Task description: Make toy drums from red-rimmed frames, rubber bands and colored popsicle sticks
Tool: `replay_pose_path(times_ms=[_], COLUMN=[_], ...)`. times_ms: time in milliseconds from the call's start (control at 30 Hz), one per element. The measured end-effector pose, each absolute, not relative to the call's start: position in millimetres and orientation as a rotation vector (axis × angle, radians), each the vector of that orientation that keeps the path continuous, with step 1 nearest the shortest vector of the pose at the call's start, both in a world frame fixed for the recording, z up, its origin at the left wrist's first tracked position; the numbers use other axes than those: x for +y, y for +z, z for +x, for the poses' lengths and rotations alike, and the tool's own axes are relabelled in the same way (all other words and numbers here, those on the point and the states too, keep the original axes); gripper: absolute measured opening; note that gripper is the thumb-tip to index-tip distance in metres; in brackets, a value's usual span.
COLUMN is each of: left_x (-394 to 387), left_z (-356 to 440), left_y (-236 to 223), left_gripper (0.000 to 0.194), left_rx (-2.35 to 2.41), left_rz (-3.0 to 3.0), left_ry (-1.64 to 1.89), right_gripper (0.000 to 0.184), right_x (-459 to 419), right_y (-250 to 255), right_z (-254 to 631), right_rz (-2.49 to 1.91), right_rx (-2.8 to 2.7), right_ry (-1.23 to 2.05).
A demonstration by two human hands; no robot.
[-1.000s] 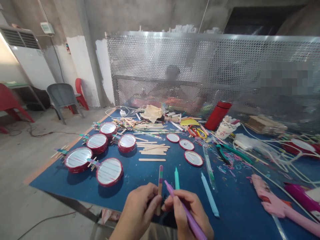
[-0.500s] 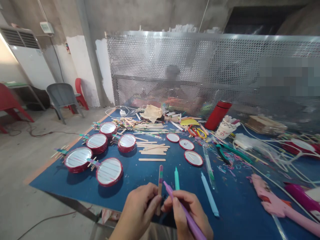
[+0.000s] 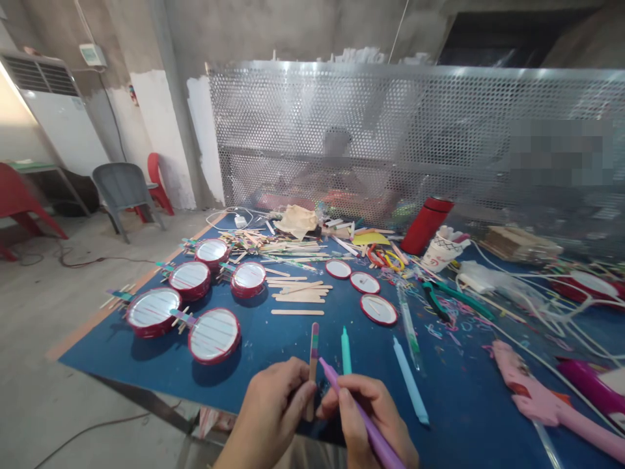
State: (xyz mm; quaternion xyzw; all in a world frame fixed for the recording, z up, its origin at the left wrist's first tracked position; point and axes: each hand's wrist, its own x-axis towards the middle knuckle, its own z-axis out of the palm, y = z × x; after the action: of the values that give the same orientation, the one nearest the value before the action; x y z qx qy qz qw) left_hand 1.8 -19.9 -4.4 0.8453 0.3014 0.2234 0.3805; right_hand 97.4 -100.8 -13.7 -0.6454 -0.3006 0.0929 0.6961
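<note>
My left hand [image 3: 273, 410] pinches a wooden craft stick [image 3: 313, 352] near the front edge of the blue table [image 3: 273, 339]. The stick stands nearly upright and carries coloured bands near its top. My right hand [image 3: 374, 413] grips a purple marker [image 3: 359, 413], whose tip rests against the stick's lower part. Both hands touch each other. A teal marker [image 3: 346, 350] and a light blue marker [image 3: 410, 381] lie just beyond my right hand.
Several red-rimmed round lids with stick handles [image 3: 213, 335] sit at the left. Loose craft sticks [image 3: 297, 290] and small discs [image 3: 377, 309] lie mid-table. A red flask [image 3: 426, 225], paper cup [image 3: 439, 252], pliers [image 3: 442, 296] and pink glue guns [image 3: 547, 404] crowd the right. A perforated metal screen [image 3: 390, 130] backs the table.
The purple marker's tip has shifted a little along the stick. Both hands stay in nearly the same place.
</note>
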Motion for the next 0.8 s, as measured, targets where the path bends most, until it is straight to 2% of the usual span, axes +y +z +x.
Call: replay_pose_path(times_ms=[300, 600, 800], left_x=[-20.4, -19.2, -17.6], left_z=[1.7, 1.9, 0.6], left_y=[-2.2, -4.1, -7.3], left_gripper=[0.024, 0.023, 0.021], left_rx=[0.761, 0.732, 0.768], left_rz=[2.139, 2.1, 2.124], left_ry=[0.595, 0.584, 0.556], right_gripper=[0.019, 0.005, 0.017], right_x=[-99.2, -98.6, -98.0], right_y=[-20.2, -12.0, -20.6], right_z=[99.1, 95.0, 98.8], right_rz=[-1.437, -1.24, -1.316], right_rx=[-0.731, -0.642, -0.649], right_ry=[0.14, 0.135, 0.183])
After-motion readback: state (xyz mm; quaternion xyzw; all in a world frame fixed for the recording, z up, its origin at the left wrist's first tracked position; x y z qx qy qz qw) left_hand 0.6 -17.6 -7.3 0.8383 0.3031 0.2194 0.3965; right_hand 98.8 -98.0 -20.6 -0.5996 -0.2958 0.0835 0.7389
